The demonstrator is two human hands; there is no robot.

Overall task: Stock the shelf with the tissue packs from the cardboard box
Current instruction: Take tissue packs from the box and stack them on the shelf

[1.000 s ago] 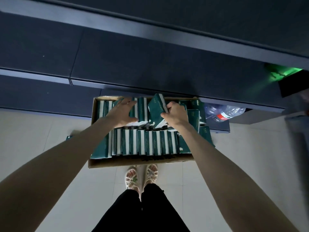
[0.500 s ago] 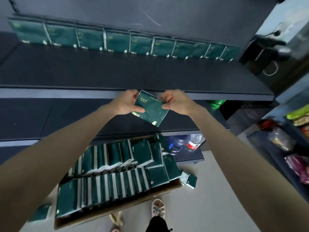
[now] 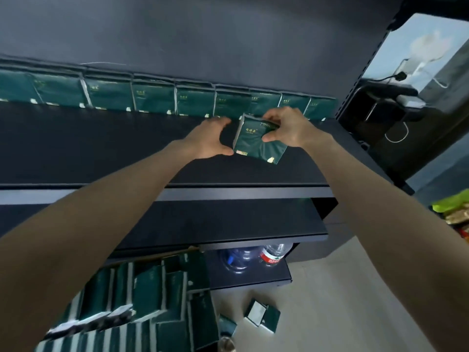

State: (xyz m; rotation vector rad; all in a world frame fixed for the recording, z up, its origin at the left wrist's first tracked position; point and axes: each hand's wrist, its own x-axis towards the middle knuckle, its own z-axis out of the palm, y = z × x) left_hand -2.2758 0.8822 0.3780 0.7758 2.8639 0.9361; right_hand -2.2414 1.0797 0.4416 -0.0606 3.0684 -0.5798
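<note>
Head view: shelf [image 3: 101, 148], dark board across the middle of the frame, its pale front edge running level from the left border to centre right and ending at a square corner. Back row of tissue packs [image 3: 152, 97], green, upright, side by side along the rear wall from the upper left to just short of the right upright; a broad band of bare board lies between this row and the front edge. Held tissue pack [image 3: 253, 143], centre right of the frame, tilted with one lower corner pointing right, over the board just in front of the row's right end. Right hand [image 3: 286, 128]: fingers curled over the pack's top edge, thumb pressed on its face, a firm pinch. Left hand [image 3: 210, 141]: spread in a wide curve, gripping nothing, thumb tip at the pack's lower left corner; touching or just beside, I cannot tell. Lower shelf [image 3: 228, 222], below centre, shorter in reach, bare on top. Cardboard box [image 3: 186, 250], lower left, partly under the lower shelf, crowded with boxed packs [image 3: 147, 293] standing on edge. Loose packs [image 3: 264, 316] on the pale floor [image 3: 342, 301], bottom centre, apart from the box. Water bottles [image 3: 274, 255] under the lower shelf, right of the box. Snack bags [image 3: 454, 207] at the right border.
</note>
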